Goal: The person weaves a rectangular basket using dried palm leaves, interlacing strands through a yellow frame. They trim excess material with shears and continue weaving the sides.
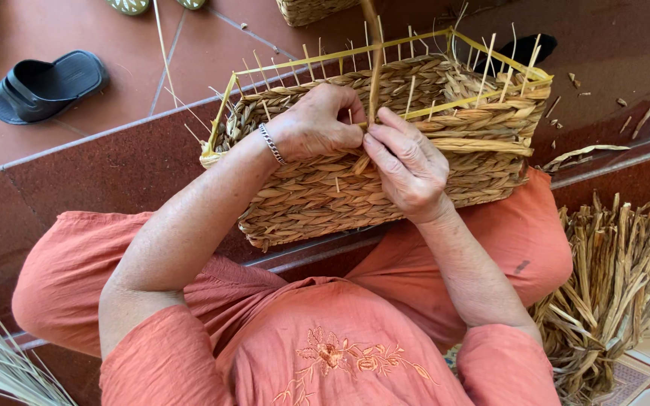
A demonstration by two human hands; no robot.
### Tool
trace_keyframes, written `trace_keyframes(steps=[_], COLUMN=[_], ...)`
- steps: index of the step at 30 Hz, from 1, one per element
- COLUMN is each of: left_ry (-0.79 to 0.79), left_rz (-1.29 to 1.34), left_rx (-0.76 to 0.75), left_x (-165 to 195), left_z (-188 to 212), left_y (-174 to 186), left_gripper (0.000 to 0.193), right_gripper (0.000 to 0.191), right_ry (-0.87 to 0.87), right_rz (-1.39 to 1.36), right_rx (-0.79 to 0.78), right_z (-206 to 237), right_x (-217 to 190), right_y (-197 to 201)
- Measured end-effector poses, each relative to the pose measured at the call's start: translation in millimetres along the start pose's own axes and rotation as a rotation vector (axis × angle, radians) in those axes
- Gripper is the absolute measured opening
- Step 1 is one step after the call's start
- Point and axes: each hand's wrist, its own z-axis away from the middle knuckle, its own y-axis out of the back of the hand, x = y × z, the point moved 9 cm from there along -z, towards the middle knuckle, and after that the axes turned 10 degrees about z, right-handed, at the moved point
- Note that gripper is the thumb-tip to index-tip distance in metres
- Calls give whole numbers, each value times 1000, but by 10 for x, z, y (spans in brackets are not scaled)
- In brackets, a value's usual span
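Our left hand (314, 124) is closed in a pinch on the weave at the near wall of the woven seagrass basket (385, 150), a silver bracelet (271, 143) at the wrist. Our right hand (409, 167) meets it fingertip to fingertip, clasping the base of a flat straw strand (375, 60) that rises upright from the rim. The basket rests tilted on our lap, over orange trousers (520, 240), its yellow frame rods (483, 94) and thin stakes sticking up. It looks light and fairly stiff, the strand pliable yet likely to crack if bent sharply, so we judge it best gripped low, near the weave. A bundle of dried seagrass (611, 286) lies at our right, black sandals (43, 84) well apart on the red tiled floor (114, 60)
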Motion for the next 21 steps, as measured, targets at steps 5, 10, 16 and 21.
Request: trace_keyframes(steps=[5, 10, 16, 21], left_ry=[-134, -161, 3, 111], left_rz=[-41, -214, -26, -333], left_rx=[-77, -222, -156, -333], left_x=[129, 321, 402, 19], left_z=[-1, 18, -80, -319], left_y=[3, 154, 632, 203], left_gripper=[24, 40, 35, 22], right_gripper=[29, 36, 40, 38], right_ry=[-31, -52, -102, -111], right_rz=[160, 162, 141, 145], right_rx=[-66, -157, -201, -235], right_z=[6, 55, 143, 159], right_x=[-80, -62, -42, -1], right_y=[43, -8, -87, -116])
